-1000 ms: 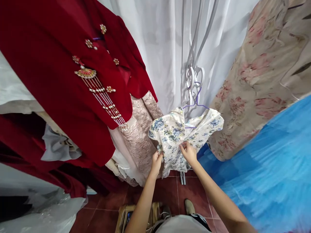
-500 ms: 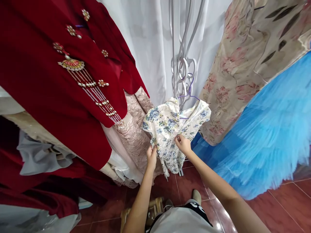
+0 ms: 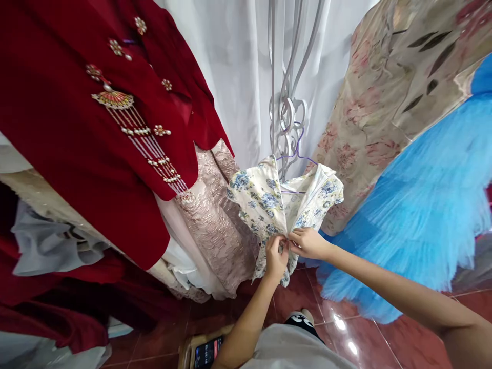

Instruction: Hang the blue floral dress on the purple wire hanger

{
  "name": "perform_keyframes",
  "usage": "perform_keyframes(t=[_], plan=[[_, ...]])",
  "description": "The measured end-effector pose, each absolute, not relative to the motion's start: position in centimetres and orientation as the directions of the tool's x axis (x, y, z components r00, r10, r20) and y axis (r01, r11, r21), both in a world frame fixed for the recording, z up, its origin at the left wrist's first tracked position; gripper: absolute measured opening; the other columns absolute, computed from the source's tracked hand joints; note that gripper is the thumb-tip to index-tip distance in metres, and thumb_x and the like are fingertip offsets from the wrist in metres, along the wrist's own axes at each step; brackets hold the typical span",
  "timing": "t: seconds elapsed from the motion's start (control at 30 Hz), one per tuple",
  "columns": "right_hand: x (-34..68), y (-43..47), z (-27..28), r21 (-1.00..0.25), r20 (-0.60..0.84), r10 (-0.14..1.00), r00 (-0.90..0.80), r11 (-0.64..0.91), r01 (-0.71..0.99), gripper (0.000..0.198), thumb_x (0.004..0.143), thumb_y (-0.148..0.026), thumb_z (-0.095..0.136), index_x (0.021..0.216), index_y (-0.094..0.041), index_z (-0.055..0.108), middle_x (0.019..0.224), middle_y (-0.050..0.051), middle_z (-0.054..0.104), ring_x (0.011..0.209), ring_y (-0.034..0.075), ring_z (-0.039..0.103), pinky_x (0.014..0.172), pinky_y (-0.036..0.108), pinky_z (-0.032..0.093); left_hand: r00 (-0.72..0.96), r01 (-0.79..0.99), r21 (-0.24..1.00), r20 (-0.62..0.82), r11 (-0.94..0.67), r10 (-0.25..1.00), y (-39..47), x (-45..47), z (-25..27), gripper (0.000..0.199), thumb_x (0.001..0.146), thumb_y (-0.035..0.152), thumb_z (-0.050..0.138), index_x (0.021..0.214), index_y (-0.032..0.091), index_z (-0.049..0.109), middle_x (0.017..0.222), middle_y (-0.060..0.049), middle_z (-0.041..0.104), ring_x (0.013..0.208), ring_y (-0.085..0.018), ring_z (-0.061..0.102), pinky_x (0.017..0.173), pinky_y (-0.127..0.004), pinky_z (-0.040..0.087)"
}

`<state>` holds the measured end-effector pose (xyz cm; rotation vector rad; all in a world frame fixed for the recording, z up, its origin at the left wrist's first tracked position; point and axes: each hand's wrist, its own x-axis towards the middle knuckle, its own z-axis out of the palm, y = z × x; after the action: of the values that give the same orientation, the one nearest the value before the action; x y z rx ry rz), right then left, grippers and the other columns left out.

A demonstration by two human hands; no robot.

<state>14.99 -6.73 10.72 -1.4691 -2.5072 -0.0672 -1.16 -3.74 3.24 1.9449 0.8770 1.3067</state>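
Brightly blue-flowered, the cream garment [image 3: 267, 201] on its purple hanger [image 3: 297, 146].

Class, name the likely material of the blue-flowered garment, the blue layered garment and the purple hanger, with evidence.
Blue-flowered garment: matte printed fabric, perhaps cotton, from its soft creases.
Blue layered garment: gauzy, probably tulle, from its feathery edges.
Purple hanger: smooth, slim; coated wire or plastic, unclear.

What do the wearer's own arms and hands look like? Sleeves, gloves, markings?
Left hand and right hand bare: no gloves, rings, bracelets or watch visible. Both forearms bare, no sleeves in view. Torso: plain light-grey cloth top.
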Motion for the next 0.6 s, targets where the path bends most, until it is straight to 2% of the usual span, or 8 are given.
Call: perform_keyframes(t=[0.07,0.17,0.37,0.5,0.6], plan=[[15.9,-6.0,12.0,-0.002,0.212,0.811,-0.545,0.558,0.830,0.021,0.097,-0.025,0.044,0.080,-0.019,0.055,0.069,0.006,0.062,0.062,0.017,0.053,0.060,0.029,0.030,0.270,0.208,0.780,0.535,-0.591,0.801,-3.9,-0.1,3.5,0.013,0.098,0.028,0.053,0.094,0.020,0.063,0.087,-0.005,0.067,0.083,-0.021,0.062,0.082,-0.034,0.048],[18.0,-4.0,14.7,0.117,0.212,0.778,-0.592,0.581,0.806,0.023,0.097,-0.024,0.043,0.078,-0.018,0.055,0.066,0.006,0.061,0.058,0.017,0.051,0.059,0.030,0.029,0.302,0.280,0.757,0.514,-0.590,0.803,-4.4,0.5,3.9,0.012,0.097,0.026,0.054,0.093,0.019,0.062,0.082,-0.004,0.067,0.078,-0.019,0.060,0.078,-0.031,0.046],[23.9,1.8,24.2,0.324,0.395,0.744,-0.539,0.436,0.839,0.021,0.093,-0.027,0.049,0.078,-0.017,0.060,0.066,0.008,0.065,0.056,0.017,0.052,0.056,0.031,0.022,0.316,0.368,0.765,0.432,-0.529,0.845,-6.1,1.4,5.3,0.013,0.095,0.025,0.053,0.085,0.020,0.060,0.078,-0.004,0.065,0.076,-0.019,0.060,0.075,-0.029,0.045],[25.8,4.2,29.2,0.327,0.522,0.681,-0.513,0.395,0.858,0.021,0.089,-0.031,0.055,0.074,-0.018,0.062,0.064,0.008,0.067,0.059,0.017,0.056,0.056,0.029,0.020,0.275,0.377,0.781,0.420,-0.499,0.865,-7.7,3.0,7.1,0.016,0.096,0.029,0.053,0.086,0.020,0.060,0.078,-0.003,0.065,0.076,-0.017,0.061,0.076,-0.029,0.046],[26.1,5.0,30.3,0.263,0.611,0.647,-0.457,0.378,0.887,0.027,0.091,-0.034,0.054,0.072,-0.019,0.064,0.066,0.010,0.071,0.065,0.017,0.063,0.057,0.030,0.020,0.237,0.377,0.790,0.422,-0.483,0.875,-9.0,4.4,7.8,0.014,0.095,0.029,0.055,0.088,0.019,0.061,0.081,-0.003,0.068,0.079,-0.017,0.063,0.080,-0.028,0.047]])
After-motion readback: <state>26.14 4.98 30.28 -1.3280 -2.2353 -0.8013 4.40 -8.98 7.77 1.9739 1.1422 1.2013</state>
